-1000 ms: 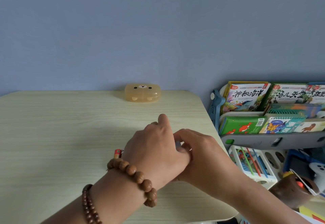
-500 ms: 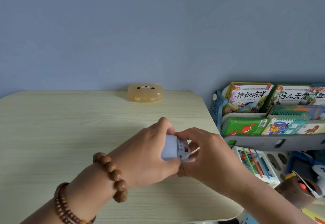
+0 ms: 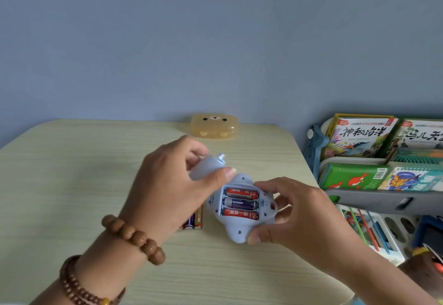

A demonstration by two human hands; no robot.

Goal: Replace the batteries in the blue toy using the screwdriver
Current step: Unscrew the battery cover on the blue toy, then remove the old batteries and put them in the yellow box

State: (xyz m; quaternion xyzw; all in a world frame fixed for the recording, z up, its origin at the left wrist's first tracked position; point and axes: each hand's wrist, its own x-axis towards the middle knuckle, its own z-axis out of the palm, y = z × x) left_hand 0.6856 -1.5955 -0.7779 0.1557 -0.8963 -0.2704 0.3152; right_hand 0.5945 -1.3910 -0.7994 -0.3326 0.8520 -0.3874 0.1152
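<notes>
The blue toy [image 3: 239,231] lies belly up just above the table, held by my right hand [image 3: 299,211] at its right side and lower end. Its battery bay is uncovered and holds three batteries [image 3: 241,204], two red and one purple between them. My left hand [image 3: 172,192] holds the pale blue battery cover [image 3: 207,167] lifted up and to the left of the bay. A few spare batteries [image 3: 193,220] lie on the table under my left hand, partly hidden. No screwdriver is in view.
A translucent orange bear-face box [image 3: 214,126] sits at the table's [image 3: 72,184] far edge against the blue wall. To the right stands a rack of children's books [image 3: 359,137] and a white bin of coloured sticks [image 3: 366,228].
My hands were clasped over the toy; they have come apart. The left hand has lifted the cover off up and left, baring the batteries. The camera has tilted slightly.
</notes>
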